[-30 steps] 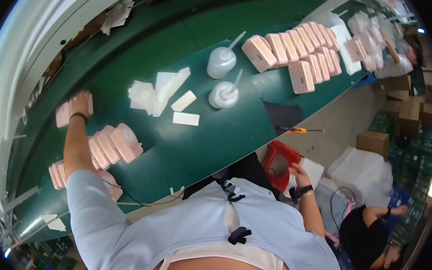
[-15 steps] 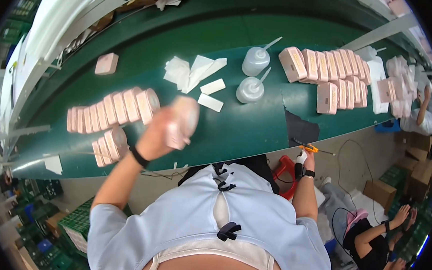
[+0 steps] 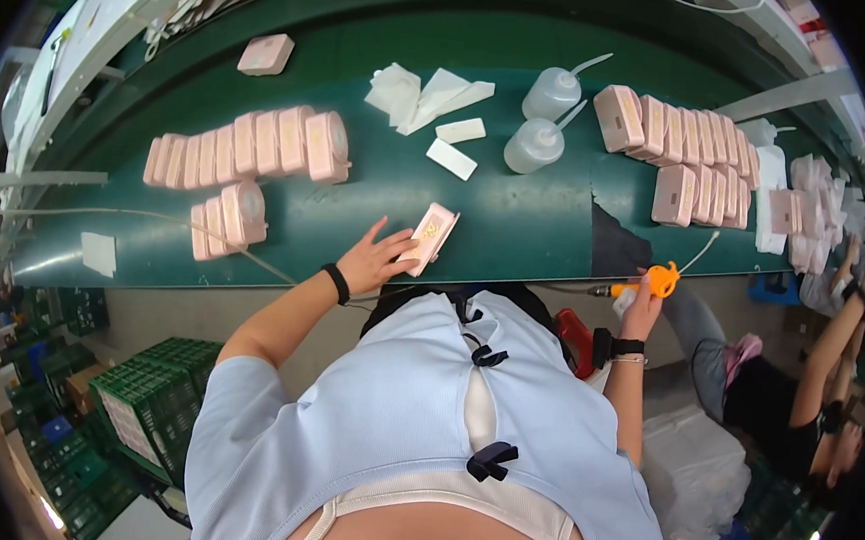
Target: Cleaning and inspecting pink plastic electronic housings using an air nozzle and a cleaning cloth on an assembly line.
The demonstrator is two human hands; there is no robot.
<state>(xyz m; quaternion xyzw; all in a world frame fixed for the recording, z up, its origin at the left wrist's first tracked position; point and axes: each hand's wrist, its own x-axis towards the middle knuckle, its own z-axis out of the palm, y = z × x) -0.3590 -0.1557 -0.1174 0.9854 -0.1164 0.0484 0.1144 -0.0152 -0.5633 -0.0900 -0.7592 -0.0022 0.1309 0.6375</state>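
My left hand [image 3: 373,261] is at the near edge of the green table, with a pink rounded case [image 3: 435,234] under its fingertips. Thumb and forefinger rest on the case's near left side while the other fingers spread away. The case stands tilted on the table, gold print facing up. My right hand [image 3: 641,303] is closed round an orange tool [image 3: 662,279] that looks like an air blow gun, just off the table's front edge. Its thin pale nozzle points up and right, and a hose fitting extends left.
Rows of pink cases stand at left [image 3: 222,150] and right [image 3: 683,132]. Two squeeze bottles [image 3: 534,147], white tissues [image 3: 430,94] and two small white blocks [image 3: 452,158] lie mid-table. A black sheet [image 3: 618,245] overlaps the front edge. Another person [image 3: 775,394] is at right.
My left hand has come right and down with the pink case, which now stands on the table. My right hand has turned the orange tool, nozzle now up. The whole view has shifted.
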